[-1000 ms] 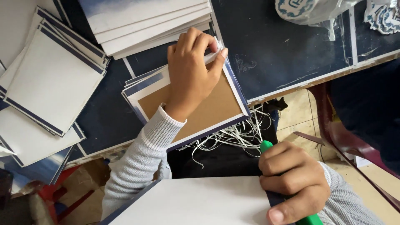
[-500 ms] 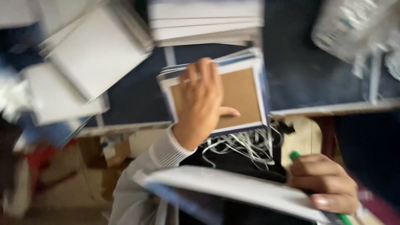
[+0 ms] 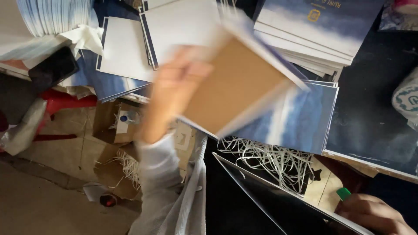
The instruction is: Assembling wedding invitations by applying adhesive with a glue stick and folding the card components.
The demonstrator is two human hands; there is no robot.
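Observation:
My left hand is blurred with motion and grips the left edge of a brown cardboard panel with a white and blue border, lifted off the table. Under it lies a stack of blue covers on the dark table. My right hand sits at the bottom right, closed on a green-tipped tool and resting on a dark sheet with a white edge that tilts across my lap.
More blue and white covers are stacked at the top right and top left. White paper shreds hang below the table edge. Cardboard boxes and a red stool stand on the floor at left.
My left hand has picked the brown panel off the blue stack and swung it up and left. The view has shifted sharply. My right hand has stayed low at the right.

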